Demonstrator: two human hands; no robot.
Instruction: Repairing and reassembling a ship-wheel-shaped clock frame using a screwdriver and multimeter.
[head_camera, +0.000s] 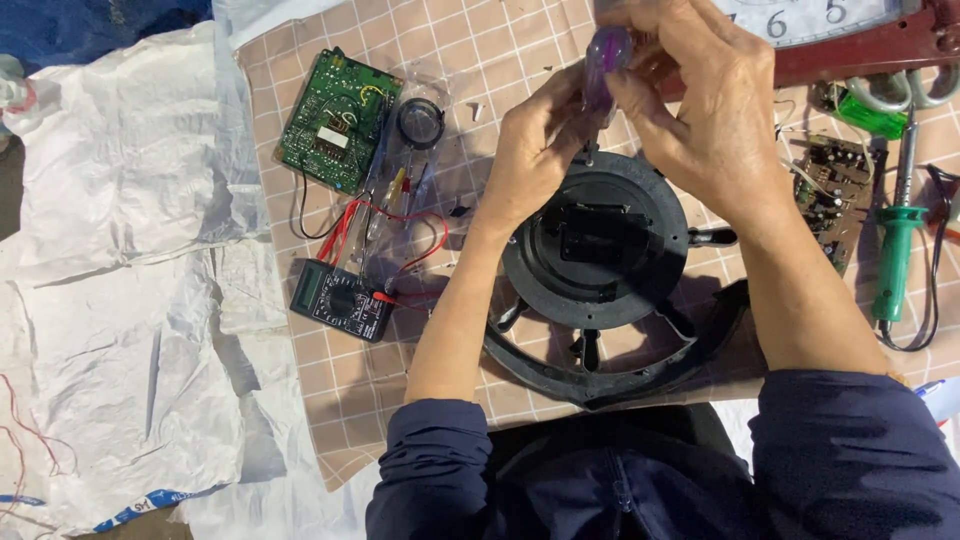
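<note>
While your left hand (535, 150) and right hand (700, 110) clamp their fingers (640, 100) on the screwdriver (605, 60), its tip meets the black housing (595, 245) just below.

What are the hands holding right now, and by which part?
Both hands, left and right, hold a screwdriver by its purple handle, its tip down on the round black housing.

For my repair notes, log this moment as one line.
left hand: steadies purple-handled screwdriver | right hand: grips handle top | tip: on black round housing | nearby: multimeter, green circuit board
</note>
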